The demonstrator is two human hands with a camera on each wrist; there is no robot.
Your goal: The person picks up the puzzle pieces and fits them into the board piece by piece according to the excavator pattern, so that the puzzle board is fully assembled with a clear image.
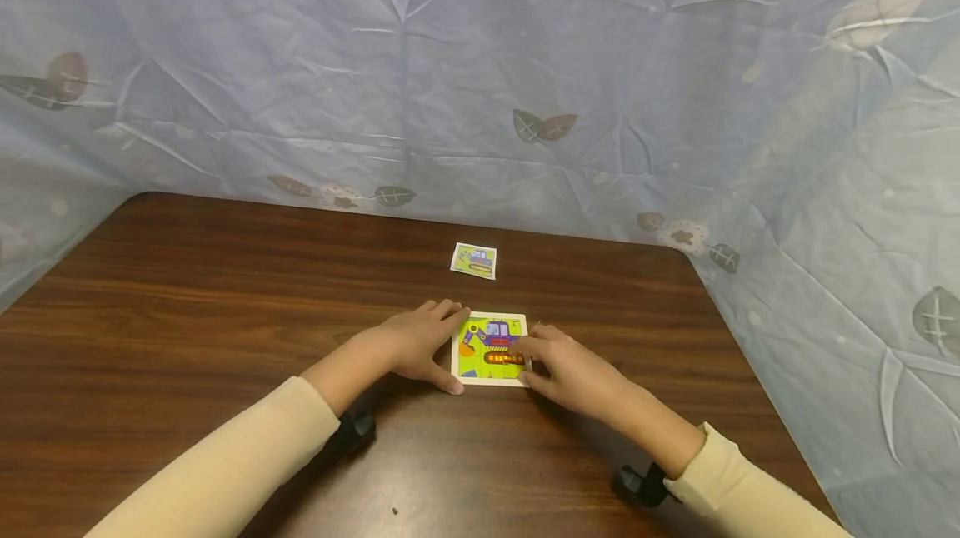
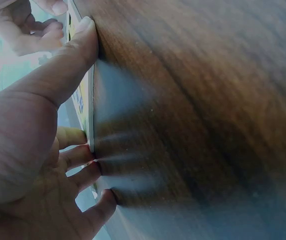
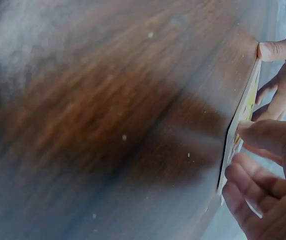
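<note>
A small jigsaw puzzle [image 1: 480, 355] with a white frame lies flat on the table. Its picture is a purple excavator on yellow-green. My left hand [image 1: 422, 344] is spread along the puzzle's left side, thumb at the near corner and index finger at the far one. In the left wrist view its fingertips [image 2: 85, 172] rest on the wood beside the frame. From the right, my right hand [image 1: 573, 371] reaches over the frame, its index finger on the picture near the tracks and its thumb [image 3: 248, 131] at the frame's near right part. Its other fingers bend loosely beyond the right edge.
Behind the puzzle lies a small paper card [image 1: 474, 261] printed with a matching excavator. The dark wooden table [image 1: 225, 296] reaches back to a pale leaf-patterned cloth [image 1: 465, 88], which also hangs along both sides. A tiny dark speck [image 1: 395, 510] shows near the front.
</note>
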